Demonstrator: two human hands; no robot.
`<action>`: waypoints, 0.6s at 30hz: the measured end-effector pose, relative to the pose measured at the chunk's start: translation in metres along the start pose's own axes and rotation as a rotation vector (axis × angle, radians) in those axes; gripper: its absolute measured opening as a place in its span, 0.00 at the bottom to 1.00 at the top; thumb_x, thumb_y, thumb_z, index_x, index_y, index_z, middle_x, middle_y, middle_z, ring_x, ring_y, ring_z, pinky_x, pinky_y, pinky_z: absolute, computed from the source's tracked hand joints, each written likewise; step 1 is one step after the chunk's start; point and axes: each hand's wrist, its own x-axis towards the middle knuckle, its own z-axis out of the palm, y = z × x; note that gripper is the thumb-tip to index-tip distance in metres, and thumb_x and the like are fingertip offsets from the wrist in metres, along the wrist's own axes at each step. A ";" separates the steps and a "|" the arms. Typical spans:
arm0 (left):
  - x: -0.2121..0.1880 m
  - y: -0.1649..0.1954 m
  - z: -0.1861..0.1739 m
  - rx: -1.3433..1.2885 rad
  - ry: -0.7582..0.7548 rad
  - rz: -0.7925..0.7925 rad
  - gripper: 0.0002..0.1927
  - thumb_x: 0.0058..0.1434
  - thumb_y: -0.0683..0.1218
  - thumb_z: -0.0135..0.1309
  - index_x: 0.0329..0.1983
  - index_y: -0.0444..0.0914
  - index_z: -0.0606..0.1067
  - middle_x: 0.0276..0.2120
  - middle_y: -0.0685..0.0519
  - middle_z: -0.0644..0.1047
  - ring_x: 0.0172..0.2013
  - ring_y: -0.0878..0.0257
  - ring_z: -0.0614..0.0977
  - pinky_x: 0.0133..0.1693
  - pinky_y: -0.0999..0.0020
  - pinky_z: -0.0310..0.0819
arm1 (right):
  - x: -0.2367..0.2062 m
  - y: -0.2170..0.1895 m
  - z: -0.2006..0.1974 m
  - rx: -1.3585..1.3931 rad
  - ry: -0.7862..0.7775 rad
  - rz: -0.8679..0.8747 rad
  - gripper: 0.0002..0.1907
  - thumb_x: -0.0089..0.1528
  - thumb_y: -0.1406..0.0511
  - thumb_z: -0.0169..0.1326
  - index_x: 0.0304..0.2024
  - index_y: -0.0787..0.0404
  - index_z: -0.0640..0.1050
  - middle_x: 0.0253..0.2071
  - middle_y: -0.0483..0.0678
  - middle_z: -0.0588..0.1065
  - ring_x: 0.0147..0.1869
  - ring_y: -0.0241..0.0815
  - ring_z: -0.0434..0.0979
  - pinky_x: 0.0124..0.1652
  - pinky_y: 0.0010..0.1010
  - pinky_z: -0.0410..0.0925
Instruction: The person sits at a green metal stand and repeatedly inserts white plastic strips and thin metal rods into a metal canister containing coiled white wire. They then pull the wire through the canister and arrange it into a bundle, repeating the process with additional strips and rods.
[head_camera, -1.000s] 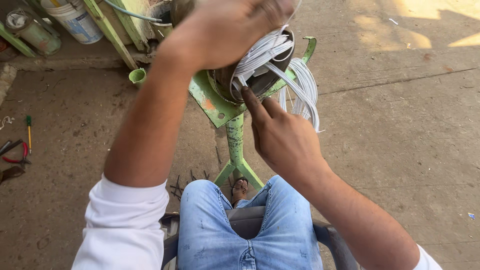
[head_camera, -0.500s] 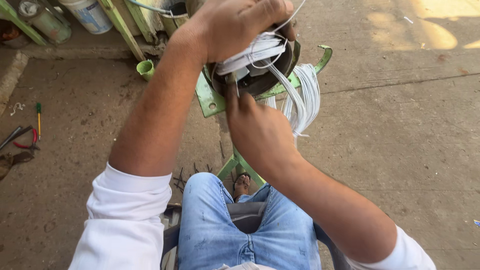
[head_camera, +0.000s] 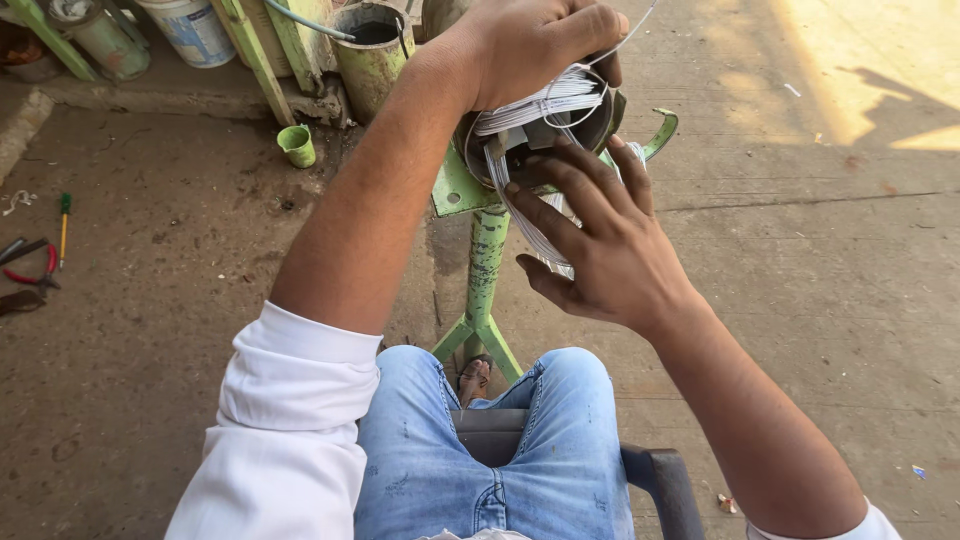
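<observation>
A round dark motor housing (head_camera: 580, 125) sits on a green metal stand (head_camera: 486, 270) in front of my knees. Bundles of white wire (head_camera: 535, 105) lie across and through it, and some loops hang down its near side. My left hand (head_camera: 530, 45) reaches over the top, its fingers closed on the upper wire bundle. My right hand (head_camera: 600, 240) is spread against the near side, fingertips pressing the hanging wire loops into the housing. I sit on a dark chair (head_camera: 655, 480), in blue jeans and white sleeves.
Behind the stand are a green-painted can (head_camera: 372, 55), a small green cup (head_camera: 297, 146), a white bucket (head_camera: 195, 30) and green frame bars (head_camera: 250, 45). Red-handled pliers (head_camera: 35, 278) and a screwdriver (head_camera: 63, 225) lie on the concrete floor at left.
My right hand has opened out and shifted right, now with fingers spread over the hanging wire. The view has swung, so the stand sits further right. My left hand stays on top.
</observation>
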 end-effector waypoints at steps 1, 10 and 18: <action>0.000 -0.001 -0.001 0.023 0.010 -0.014 0.27 0.69 0.63 0.40 0.39 0.45 0.86 0.29 0.59 0.85 0.29 0.70 0.86 0.33 0.71 0.80 | 0.001 0.000 0.001 -0.037 0.022 0.034 0.32 0.59 0.47 0.58 0.63 0.49 0.74 0.64 0.59 0.68 0.71 0.59 0.64 0.65 0.57 0.61; 0.008 -0.036 0.015 0.165 0.104 0.279 0.27 0.75 0.61 0.37 0.42 0.41 0.82 0.31 0.56 0.85 0.30 0.68 0.86 0.31 0.69 0.81 | -0.004 0.004 0.005 0.189 -0.162 0.590 0.24 0.69 0.57 0.57 0.66 0.53 0.76 0.38 0.57 0.78 0.38 0.49 0.80 0.38 0.41 0.75; 0.013 -0.063 0.019 0.538 0.242 0.517 0.08 0.68 0.42 0.53 0.48 0.40 0.80 0.33 0.53 0.83 0.30 0.62 0.86 0.25 0.68 0.79 | 0.008 -0.013 0.012 0.136 -0.088 0.439 0.26 0.67 0.66 0.56 0.69 0.53 0.74 0.31 0.54 0.79 0.31 0.49 0.79 0.33 0.43 0.71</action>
